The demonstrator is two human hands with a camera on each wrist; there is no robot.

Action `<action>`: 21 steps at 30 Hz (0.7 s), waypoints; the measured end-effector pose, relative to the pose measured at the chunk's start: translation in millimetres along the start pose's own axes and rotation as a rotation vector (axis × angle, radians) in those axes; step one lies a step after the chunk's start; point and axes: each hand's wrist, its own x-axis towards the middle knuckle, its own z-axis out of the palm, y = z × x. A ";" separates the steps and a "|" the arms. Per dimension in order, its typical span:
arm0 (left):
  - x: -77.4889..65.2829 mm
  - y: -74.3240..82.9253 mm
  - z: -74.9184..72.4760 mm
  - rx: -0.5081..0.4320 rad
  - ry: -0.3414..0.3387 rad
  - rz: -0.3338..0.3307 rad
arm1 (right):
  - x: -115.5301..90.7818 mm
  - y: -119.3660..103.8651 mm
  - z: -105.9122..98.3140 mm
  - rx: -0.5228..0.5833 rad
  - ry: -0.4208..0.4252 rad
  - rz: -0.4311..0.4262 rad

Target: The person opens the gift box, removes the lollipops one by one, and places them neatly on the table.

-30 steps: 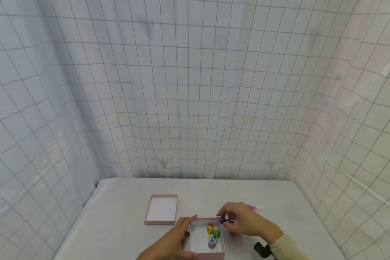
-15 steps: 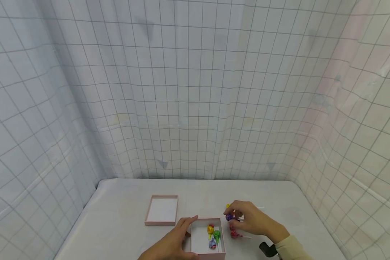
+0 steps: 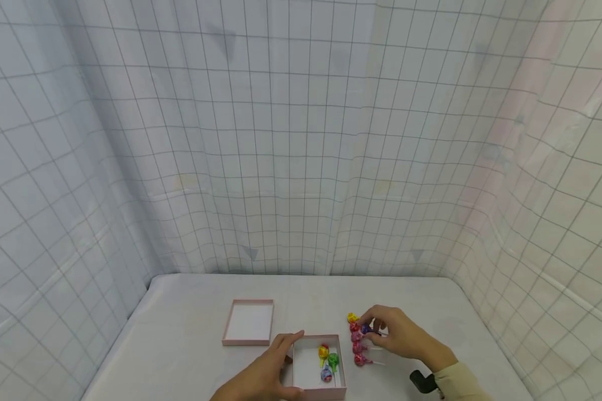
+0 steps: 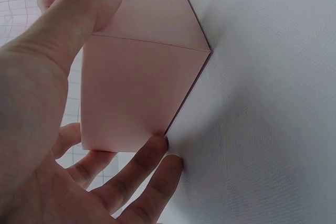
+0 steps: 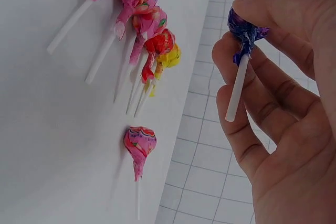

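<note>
My left hand (image 3: 267, 372) grips a pink box (image 3: 325, 395) at its left end, the thumb on the near wall and fingers around the far side. Inside lie a yellow lollipop (image 3: 323, 351), a green lollipop (image 3: 333, 362) and a blue-and-red lollipop (image 3: 326, 375). Between thumb and fingertips, my right hand (image 3: 406, 337) pinches a purple lollipop (image 5: 242, 32) by its wrapped head, white stick hanging free. Just beside that hand runs a row of lollipops: a yellow one (image 3: 352, 317), a red one (image 3: 354, 326) and several pink ones (image 3: 359, 360).
A shallow pink lid (image 3: 249, 322), white inside, lies behind and left of the box. In the right wrist view one pink lollipop (image 5: 139, 142) lies apart from the row. Gridded white curtains (image 3: 291, 167) surround the white table (image 3: 190, 328) at the back and sides.
My right hand has moved right, from the box's right edge to above the row, still holding the purple lollipop. More of the row now shows. The left hand and box stay put.
</note>
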 end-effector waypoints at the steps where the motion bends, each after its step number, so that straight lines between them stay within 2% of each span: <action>1: 0.0 0.6 -0.4 -0.001 0.000 -0.009 | -0.8 1.6 -0.5 -0.004 0.000 0.010; 8: 1.5 3.7 -0.2 -0.020 -0.005 -0.065 | -6.2 13.2 -5.7 -0.026 0.004 0.065; 14: 0.7 4.2 -0.1 -0.019 -0.001 -0.066 | -11.9 21.8 -10.9 -0.035 -0.004 0.134; 21: -0.3 5.0 0.3 -0.020 0.002 -0.074 | -17.8 30.3 -11.6 -0.043 0.021 0.149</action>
